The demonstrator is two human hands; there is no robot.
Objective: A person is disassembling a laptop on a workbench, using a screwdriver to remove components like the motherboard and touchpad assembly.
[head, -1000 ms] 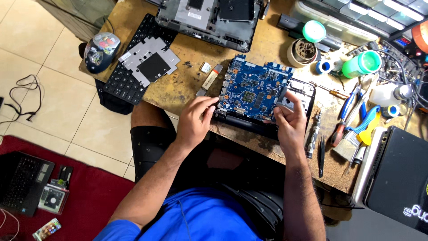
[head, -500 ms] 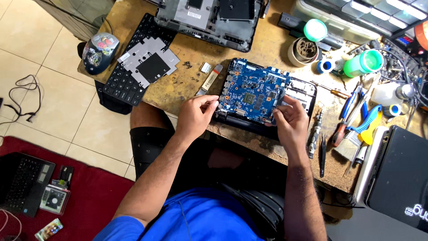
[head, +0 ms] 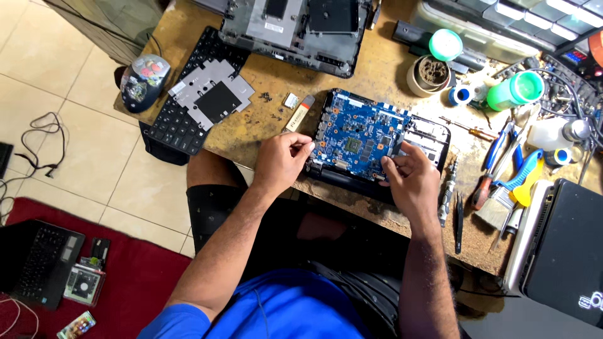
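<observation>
While your left hand [head: 281, 160] pinches the left edge of the blue circuit board [head: 359, 138], fingers closed narrow on it, your right hand [head: 411, 182] grips the board's near right corner, thumb on top and fingers curled beneath. That board sits tilted in the black laptop base [head: 433, 135] at the front edge of the wooden workbench [head: 370, 69], its near side apparently raised from the shell.

As far as the stripping-down goes, I judge it well advanced: the keyboard [head: 179, 122] lies off to your left with a grey metal shield plate [head: 210, 94] on top of it, another emptied laptop shell [head: 301, 28] rests at the back, and loose screws [head: 267, 97] are scattered between them. What seems left is freeing the board completely from its base.

Screwdrivers, pliers and a brush [head: 499, 210] lie just right of your right hand, tweezers [head: 459, 220] nearer you.

Whether any cable or screw holds the board underneath is hidden by the board itself and your fingers. A closed laptop [head: 565, 251] is cut off at the right edge.
</observation>
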